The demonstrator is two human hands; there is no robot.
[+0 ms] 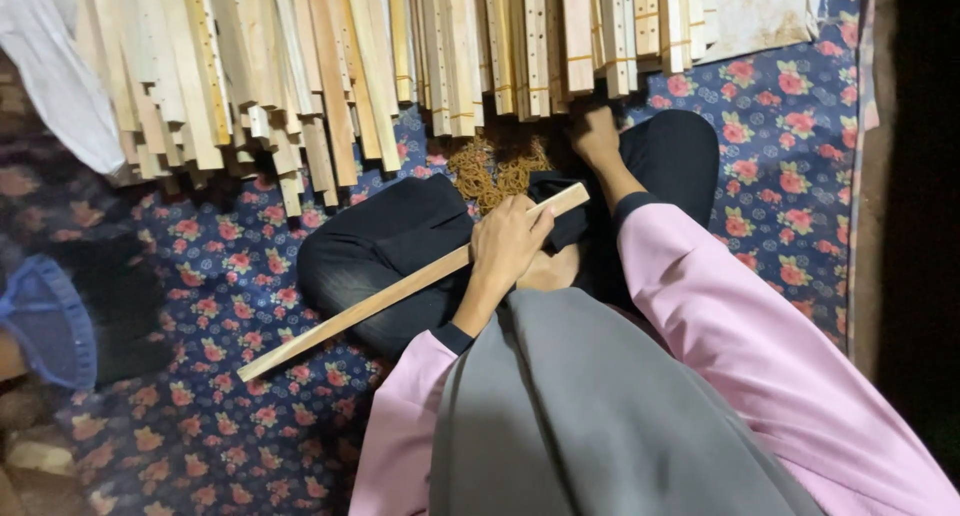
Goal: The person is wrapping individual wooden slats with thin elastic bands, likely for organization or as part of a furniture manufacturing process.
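long pale wooden slat (400, 291), flat and narrow, tilted diagonally across the lap, near end low left over floral mat, gripped near its upper right end

Dim, warm light from above; right edge black (corners slightly soft).

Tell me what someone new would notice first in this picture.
First, the big pile of pale wooden slats fanned across the top, lying on a blue flowered cloth. In the middle, the left hand grips one long slat slanting down to the left over the lap, while the right hand reaches toward the pile.
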